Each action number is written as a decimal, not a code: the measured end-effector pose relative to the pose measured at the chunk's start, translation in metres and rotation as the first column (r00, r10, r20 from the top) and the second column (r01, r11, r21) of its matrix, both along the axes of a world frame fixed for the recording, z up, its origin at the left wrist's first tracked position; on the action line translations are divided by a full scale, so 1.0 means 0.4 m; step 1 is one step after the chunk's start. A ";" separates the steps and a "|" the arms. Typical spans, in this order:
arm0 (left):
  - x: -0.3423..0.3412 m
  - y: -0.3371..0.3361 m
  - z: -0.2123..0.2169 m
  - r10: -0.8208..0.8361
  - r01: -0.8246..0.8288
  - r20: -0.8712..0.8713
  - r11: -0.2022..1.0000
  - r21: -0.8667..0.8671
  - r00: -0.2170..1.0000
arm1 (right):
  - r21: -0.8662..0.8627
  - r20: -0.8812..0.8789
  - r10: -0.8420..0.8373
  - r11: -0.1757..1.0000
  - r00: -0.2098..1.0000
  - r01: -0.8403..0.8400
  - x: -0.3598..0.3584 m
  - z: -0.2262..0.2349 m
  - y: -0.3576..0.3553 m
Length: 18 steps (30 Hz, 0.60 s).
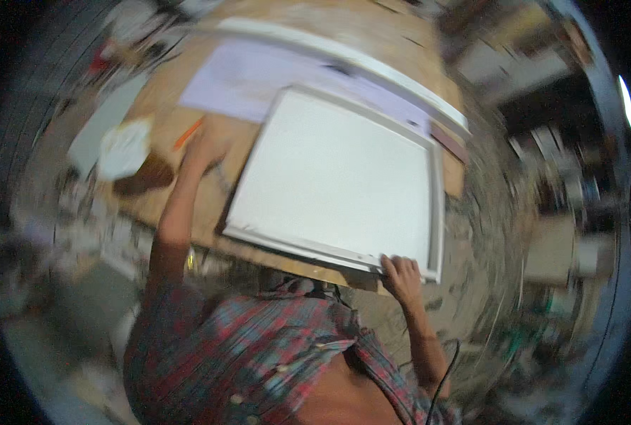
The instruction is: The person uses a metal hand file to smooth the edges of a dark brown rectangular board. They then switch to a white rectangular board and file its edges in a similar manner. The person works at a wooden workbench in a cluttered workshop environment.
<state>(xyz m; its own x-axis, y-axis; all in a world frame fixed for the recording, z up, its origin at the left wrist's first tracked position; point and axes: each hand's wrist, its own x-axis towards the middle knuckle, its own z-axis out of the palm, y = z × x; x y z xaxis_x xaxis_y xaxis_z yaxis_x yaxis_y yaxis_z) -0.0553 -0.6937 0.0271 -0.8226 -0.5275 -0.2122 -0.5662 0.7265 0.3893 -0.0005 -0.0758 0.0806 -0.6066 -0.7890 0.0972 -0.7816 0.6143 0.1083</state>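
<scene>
Head view: frame, long axis crosswise, left-forward of our right hand, which grips it; left hand apart, grip unclear.

A loose plaid shirt covers the torso, its checks mixing muted red, dark grey and greyish teal. The front hangs open low down, baring part of the belly, and at least 2 pale, round buttons dot the cloth. The left sleeve ends above the forearm, which is bare like the right. Both the left hand, softened by blur, and the right hand are ungloved
</scene>
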 end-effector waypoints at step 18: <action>-0.131 0.126 0.179 -0.111 0.038 -0.381 0.980 -0.195 0.918 | 0.004 -0.007 0.041 0.999 0.999 -0.041 0.045 -0.128 -0.068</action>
<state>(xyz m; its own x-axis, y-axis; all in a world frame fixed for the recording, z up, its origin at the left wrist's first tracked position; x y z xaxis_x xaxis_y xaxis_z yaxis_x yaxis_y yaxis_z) -0.1076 -0.6433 0.0989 -0.8589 -0.4602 0.2246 -0.3384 0.8393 0.4255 0.0177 -0.1029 0.0294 -0.5729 -0.8137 0.0987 -0.8055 0.5812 0.1161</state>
